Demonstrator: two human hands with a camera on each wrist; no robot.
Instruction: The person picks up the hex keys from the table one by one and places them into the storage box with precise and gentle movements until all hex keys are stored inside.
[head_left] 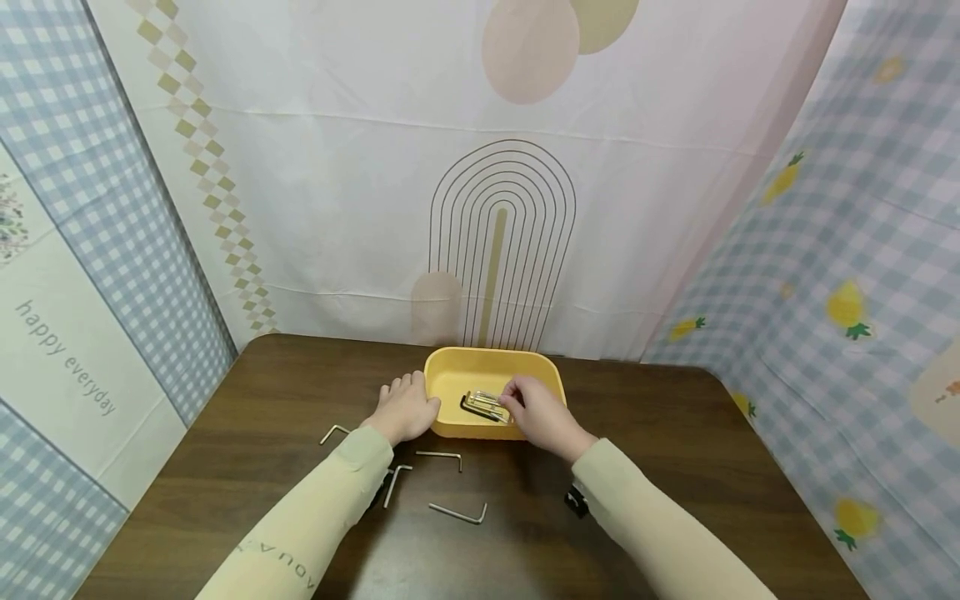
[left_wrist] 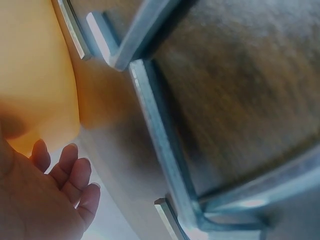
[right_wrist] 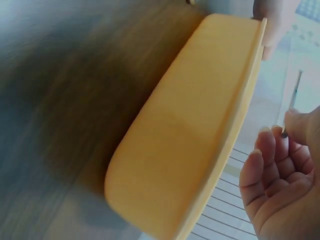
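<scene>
A yellow plastic tray (head_left: 450,427) stands on the brown table, with several hex keys (head_left: 482,407) lying inside, one black and others metallic. My left hand (head_left: 405,408) holds the tray's left end, its thumb over the rim and its other fingers loosely bent outside. Above the right part of the tray is my right hand (head_left: 542,414). In the right wrist view it pinches a thin hex key (right_wrist: 296,92) between thumb and fingertips; the rest of that key is hidden by the fingers.
Loose L-shaped hex keys lie on the table (head_left: 637,467) before the tray: one silver key (head_left: 459,514), one thinner key (head_left: 441,455), one key (head_left: 396,485) by the left sleeve and one key (head_left: 332,432) farther left. A patterned cloth (head_left: 337,208) hangs behind the table.
</scene>
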